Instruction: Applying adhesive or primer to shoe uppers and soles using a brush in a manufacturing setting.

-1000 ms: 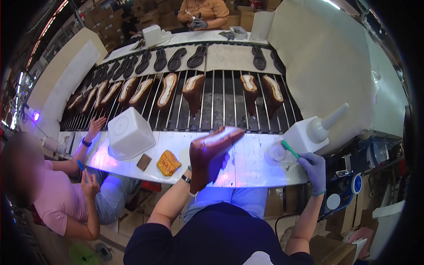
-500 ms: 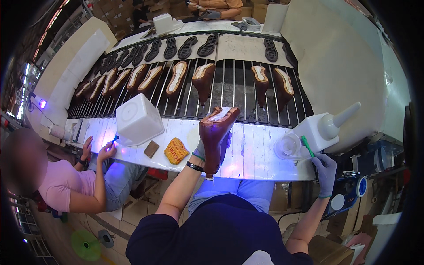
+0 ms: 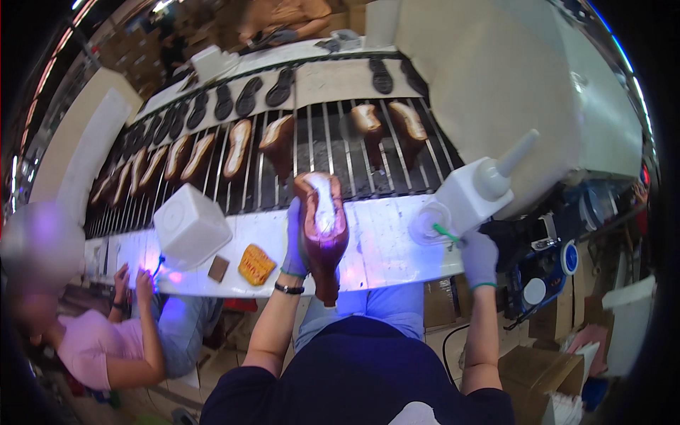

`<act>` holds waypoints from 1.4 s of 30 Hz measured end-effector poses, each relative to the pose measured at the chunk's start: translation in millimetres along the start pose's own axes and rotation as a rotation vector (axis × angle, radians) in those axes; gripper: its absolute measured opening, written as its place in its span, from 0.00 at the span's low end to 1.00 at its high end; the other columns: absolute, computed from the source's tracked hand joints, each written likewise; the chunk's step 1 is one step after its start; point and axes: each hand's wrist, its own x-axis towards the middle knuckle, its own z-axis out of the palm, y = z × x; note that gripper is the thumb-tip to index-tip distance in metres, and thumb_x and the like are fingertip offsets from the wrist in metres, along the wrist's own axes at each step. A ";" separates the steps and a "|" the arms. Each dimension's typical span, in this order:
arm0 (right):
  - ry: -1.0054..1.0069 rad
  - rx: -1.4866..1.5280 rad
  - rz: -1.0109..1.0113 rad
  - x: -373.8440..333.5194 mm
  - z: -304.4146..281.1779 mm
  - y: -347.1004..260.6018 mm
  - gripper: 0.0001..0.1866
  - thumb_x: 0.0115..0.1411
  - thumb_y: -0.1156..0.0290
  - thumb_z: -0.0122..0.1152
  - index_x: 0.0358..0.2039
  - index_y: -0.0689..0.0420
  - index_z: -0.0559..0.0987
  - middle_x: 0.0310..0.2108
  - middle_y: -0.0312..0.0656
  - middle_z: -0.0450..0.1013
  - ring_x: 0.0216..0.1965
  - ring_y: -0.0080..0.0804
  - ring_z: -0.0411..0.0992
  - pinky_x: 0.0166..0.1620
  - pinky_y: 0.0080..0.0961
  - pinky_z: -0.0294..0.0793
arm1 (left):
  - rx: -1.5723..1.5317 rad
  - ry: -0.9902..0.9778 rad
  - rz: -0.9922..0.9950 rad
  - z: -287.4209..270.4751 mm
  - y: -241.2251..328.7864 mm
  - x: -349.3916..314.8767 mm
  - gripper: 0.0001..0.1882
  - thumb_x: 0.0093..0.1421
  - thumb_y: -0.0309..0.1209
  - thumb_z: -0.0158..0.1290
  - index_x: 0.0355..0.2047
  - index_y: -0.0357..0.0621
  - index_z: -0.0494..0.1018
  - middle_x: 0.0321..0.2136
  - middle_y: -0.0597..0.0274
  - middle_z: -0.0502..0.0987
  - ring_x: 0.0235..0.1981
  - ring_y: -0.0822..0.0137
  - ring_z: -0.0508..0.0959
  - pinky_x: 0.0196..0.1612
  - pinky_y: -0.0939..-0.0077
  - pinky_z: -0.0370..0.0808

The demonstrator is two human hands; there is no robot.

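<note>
My left hand (image 3: 294,244), in a grey glove, is closed on a brown shoe upper (image 3: 324,248) held bottom up, its pale underside facing me. Its fingers lie partly behind the leather. At the right, my gloved right hand (image 3: 481,258) grips a green-handled brush (image 3: 445,232). The brush's tip dips into a small clear cup (image 3: 427,223) on the white bench. A white squeeze bottle (image 3: 464,195) with a long spout leans right behind the cup.
Several brown uppers (image 3: 238,149) stand on a rack of metal bars beyond the bench (image 3: 375,244), with black soles (image 3: 281,88) behind. A white container (image 3: 191,228), yellow packet (image 3: 256,265) and brown block (image 3: 218,268) sit left, near a co-worker in pink (image 3: 106,347).
My right hand has brought the brush over to the cup, its tip now inside. The shoe upper has turned, its underside toward me. The whole view has shifted.
</note>
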 end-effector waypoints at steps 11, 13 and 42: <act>-0.190 0.681 -0.432 -9.8 -23.2 -89.1 0.41 0.44 0.57 0.74 0.59 0.57 0.70 0.55 0.51 0.69 0.61 0.47 0.62 0.64 0.41 0.56 | -0.014 0.262 0.013 80.3 23.0 -13.0 0.36 0.64 0.57 0.43 0.62 0.42 0.57 0.56 0.53 0.68 0.55 0.58 0.70 0.60 0.61 0.67; -0.586 1.346 -0.294 -26.0 -9.5 -112.5 0.50 0.47 0.59 0.74 0.66 0.60 0.58 0.62 0.47 0.62 0.64 0.35 0.58 0.66 0.34 0.52 | 0.099 0.305 0.054 78.7 10.6 -14.3 0.35 0.66 0.54 0.43 0.62 0.39 0.57 0.56 0.52 0.67 0.55 0.58 0.70 0.61 0.62 0.65; -0.094 1.258 0.032 222.2 168.9 -267.5 0.29 0.48 0.64 0.70 0.49 0.63 0.73 0.41 0.47 0.77 0.42 0.34 0.75 0.47 0.33 0.73 | 1.486 -0.042 -0.087 49.2 16.2 -87.6 0.19 0.62 0.46 0.53 0.25 0.43 0.71 0.16 0.55 0.70 0.18 0.57 0.73 0.24 0.63 0.66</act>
